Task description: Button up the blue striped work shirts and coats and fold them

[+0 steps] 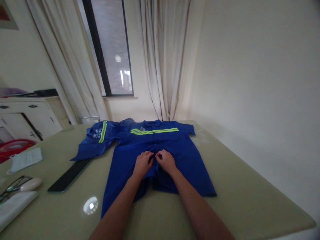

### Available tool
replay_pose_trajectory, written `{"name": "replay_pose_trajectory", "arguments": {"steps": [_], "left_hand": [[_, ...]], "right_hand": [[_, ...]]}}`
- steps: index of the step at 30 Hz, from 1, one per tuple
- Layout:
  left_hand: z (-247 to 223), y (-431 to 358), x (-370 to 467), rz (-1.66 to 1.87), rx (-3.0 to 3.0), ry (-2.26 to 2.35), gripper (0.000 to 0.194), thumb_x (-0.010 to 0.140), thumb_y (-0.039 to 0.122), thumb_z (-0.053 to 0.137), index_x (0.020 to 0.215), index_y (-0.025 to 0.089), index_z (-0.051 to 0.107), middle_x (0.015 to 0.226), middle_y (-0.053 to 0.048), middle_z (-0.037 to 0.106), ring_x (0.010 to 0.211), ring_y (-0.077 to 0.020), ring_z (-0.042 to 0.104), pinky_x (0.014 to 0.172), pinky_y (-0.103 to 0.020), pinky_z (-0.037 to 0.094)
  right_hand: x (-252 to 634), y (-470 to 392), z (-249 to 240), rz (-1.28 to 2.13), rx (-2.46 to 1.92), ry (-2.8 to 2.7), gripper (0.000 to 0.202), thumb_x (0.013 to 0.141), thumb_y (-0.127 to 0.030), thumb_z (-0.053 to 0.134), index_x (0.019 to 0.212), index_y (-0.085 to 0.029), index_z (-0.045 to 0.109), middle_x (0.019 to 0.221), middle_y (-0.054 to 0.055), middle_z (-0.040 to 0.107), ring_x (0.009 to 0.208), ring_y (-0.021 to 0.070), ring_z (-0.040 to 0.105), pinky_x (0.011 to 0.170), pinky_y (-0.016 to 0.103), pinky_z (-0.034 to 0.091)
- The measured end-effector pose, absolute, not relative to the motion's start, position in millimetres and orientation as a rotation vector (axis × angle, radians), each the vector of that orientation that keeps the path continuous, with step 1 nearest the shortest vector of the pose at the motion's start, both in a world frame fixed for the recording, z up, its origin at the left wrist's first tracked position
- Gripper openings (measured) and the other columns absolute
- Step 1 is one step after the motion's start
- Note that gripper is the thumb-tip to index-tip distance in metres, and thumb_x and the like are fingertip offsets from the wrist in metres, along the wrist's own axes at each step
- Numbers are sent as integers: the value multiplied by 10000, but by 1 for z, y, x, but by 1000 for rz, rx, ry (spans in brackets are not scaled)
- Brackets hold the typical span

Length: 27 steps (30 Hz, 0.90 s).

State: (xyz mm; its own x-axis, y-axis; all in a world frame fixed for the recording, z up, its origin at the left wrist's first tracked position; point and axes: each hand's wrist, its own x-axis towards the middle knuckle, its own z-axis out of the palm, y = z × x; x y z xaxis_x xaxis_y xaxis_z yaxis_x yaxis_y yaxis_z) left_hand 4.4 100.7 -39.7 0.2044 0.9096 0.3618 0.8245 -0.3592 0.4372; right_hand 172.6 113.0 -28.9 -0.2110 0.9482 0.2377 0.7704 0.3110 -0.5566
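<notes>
A blue short-sleeved work shirt [180, 146] with yellow-green reflective stripes lies spread on the table, its collar at the far side. My left hand [144, 162] and my right hand [165, 160] meet at the shirt's front, on either side of the centre line below the stripe. The fingers of both are pinched on the shirt's front edges, and the fabric is raised between them. Below my hands the hem parts in the middle. Another blue garment [92, 146] with a stripe and white lettering lies crumpled at the left, touching the shirt's sleeve.
On the pale green table [240, 200], a black phone-like slab [68, 177] lies left of the shirt. Further left are a face mask [27, 160], glasses [17, 184], a pale mouse [31, 184] and a white object [16, 208]. A wall borders the right side.
</notes>
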Motion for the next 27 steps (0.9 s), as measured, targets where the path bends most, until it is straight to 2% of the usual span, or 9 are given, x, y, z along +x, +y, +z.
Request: {"name": "replay_pose_trajectory", "arguments": {"steps": [4, 9, 12, 16, 21, 27], "left_hand": [[-39, 94, 3, 847, 2311, 1695, 244, 903, 129, 583, 1027, 278, 730, 1126, -12, 728, 1110, -217, 621, 1011, -367, 426], [-34, 90, 3, 862, 2249, 1759, 163, 910, 202, 577, 993, 213, 716, 1046, -72, 699, 1027, -259, 612, 918, -385, 448], [-31, 89, 3, 888, 2226, 1711, 178, 937, 253, 546, 957, 229, 721, 1010, -57, 701, 1001, -251, 612, 896, -374, 448], [-31, 91, 1, 970, 2190, 1548, 240, 950, 227, 504, 1032, 253, 728, 1062, -37, 733, 1008, -223, 635, 902, -356, 466], [-32, 94, 0, 1095, 2125, 1398, 254, 917, 198, 517, 1003, 230, 754, 998, -54, 755, 962, -221, 658, 902, -353, 486], [-32, 91, -1, 1152, 2058, 1298, 253, 905, 219, 526, 954, 219, 775, 927, -44, 761, 876, -195, 696, 820, -305, 518]], "right_hand": [[180, 107, -30, 459, -1424, -2097, 113, 934, -274, 635, 917, -239, 741, 911, 2, 653, 783, 131, 608, 668, 220, 387], [181, 102, -29, 380, -1336, -2056, 138, 965, -260, 591, 912, -227, 714, 931, 8, 631, 794, 135, 602, 697, 236, 401], [179, 100, -26, 364, -1281, -2041, 134, 981, -256, 580, 935, -222, 702, 947, 10, 627, 822, 139, 607, 737, 240, 418], [181, 99, -23, 427, -1189, -2011, 132, 987, -257, 591, 945, -215, 710, 931, 17, 627, 840, 151, 611, 770, 245, 438], [182, 97, -19, 462, -1242, -2001, 144, 984, -263, 606, 935, -222, 734, 919, 20, 640, 847, 158, 626, 772, 250, 446], [178, 89, -14, 414, -1370, -2039, 191, 1003, -289, 568, 923, -243, 735, 957, 18, 663, 884, 163, 657, 778, 250, 447]]}}
